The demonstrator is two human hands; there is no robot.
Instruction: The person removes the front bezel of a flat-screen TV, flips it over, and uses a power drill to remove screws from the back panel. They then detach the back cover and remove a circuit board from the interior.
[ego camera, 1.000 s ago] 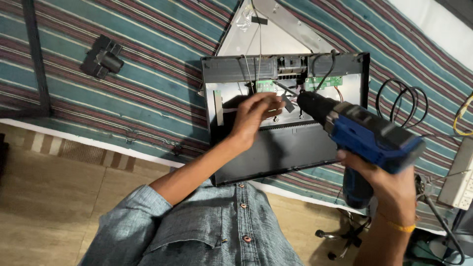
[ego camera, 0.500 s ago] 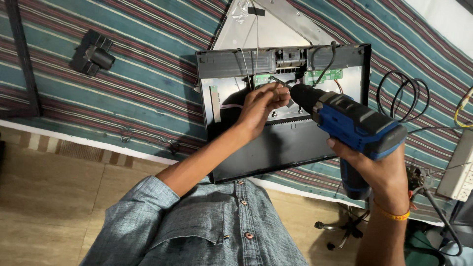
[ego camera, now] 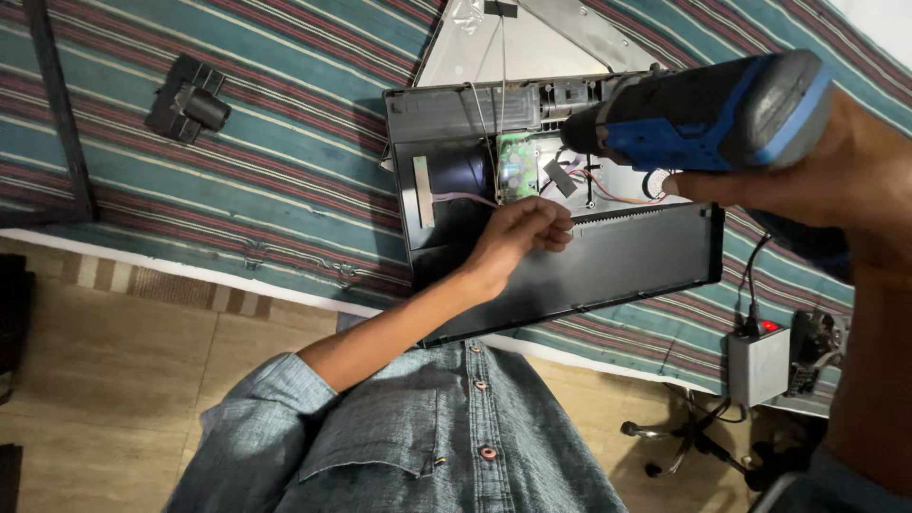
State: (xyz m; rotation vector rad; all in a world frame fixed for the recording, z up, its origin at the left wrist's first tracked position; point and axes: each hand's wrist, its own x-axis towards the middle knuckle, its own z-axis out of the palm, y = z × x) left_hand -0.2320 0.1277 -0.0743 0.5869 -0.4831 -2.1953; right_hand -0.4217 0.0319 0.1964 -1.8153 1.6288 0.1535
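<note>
Since half a second ago my right hand [ego camera: 855, 180] has lifted the blue drill [ego camera: 703, 114] off the screws toward 1 o'clock, grip wrapped tight round its handle; my left hand [ego camera: 522, 233] has drawn back, fingers curled, contents hidden. Back cover [ego camera: 589, 266] half off; green board [ego camera: 518, 166] exposed. Grey box [ego camera: 757, 366] at 4 o'clock.

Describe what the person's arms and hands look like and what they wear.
Left hand is bare, with no glove or ring visible; its blue denim sleeve is rolled up near the elbow. Right hand is also bare, its forearm uncovered. The denim shirt has small round buttons.
</note>
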